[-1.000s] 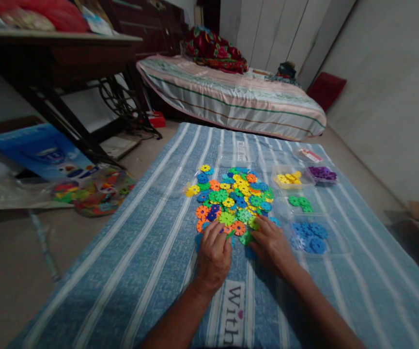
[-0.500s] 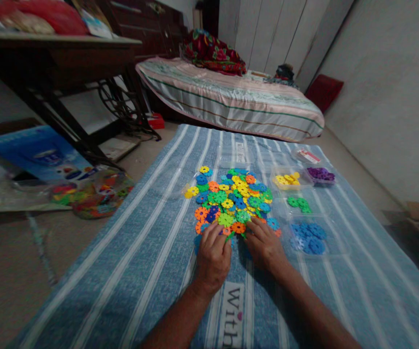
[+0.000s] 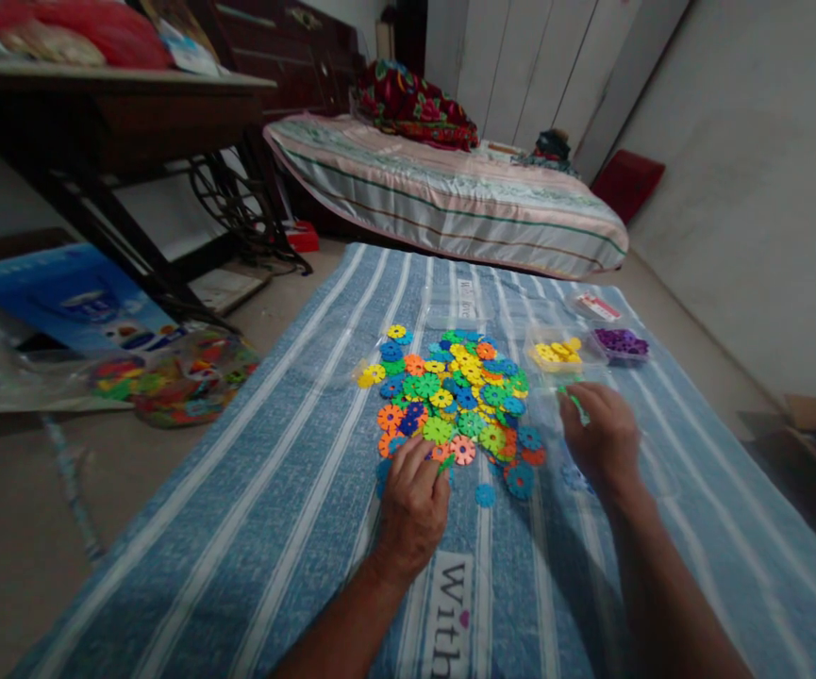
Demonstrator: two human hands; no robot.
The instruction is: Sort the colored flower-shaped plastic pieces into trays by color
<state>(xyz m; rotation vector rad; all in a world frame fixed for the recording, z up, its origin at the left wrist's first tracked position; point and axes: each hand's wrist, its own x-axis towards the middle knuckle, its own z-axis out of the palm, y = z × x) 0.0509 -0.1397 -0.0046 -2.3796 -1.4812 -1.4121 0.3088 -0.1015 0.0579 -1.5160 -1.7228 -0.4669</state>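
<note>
A pile of flower-shaped plastic discs [image 3: 465, 396] in yellow, green, blue and orange lies in the middle of the striped cloth. At its near left edge is my left hand [image 3: 411, 505], closed, with a green disc [image 3: 445, 464] seen edge-on between thumb and fingers. My right hand [image 3: 604, 434] hovers over the clear boxes on the right, its fingertips pinched at a green disc [image 3: 580, 409]. It hides most of the green-disc box and part of the box with blue discs [image 3: 575, 477]. One loose blue disc [image 3: 485, 495] lies on the cloth between my hands.
Behind my right hand stand a clear box of yellow discs [image 3: 556, 353] and one of purple discs [image 3: 620, 343]. Clear lids or trays [image 3: 442, 306] lie at the back. A bed [image 3: 442, 193] stands beyond; a sewing-machine table [image 3: 117, 104] is at the left.
My right hand has moved from the pile's near edge rightward to above the boxes, with a green disc at its fingertips. My left hand has stayed in nearly the same place.
</note>
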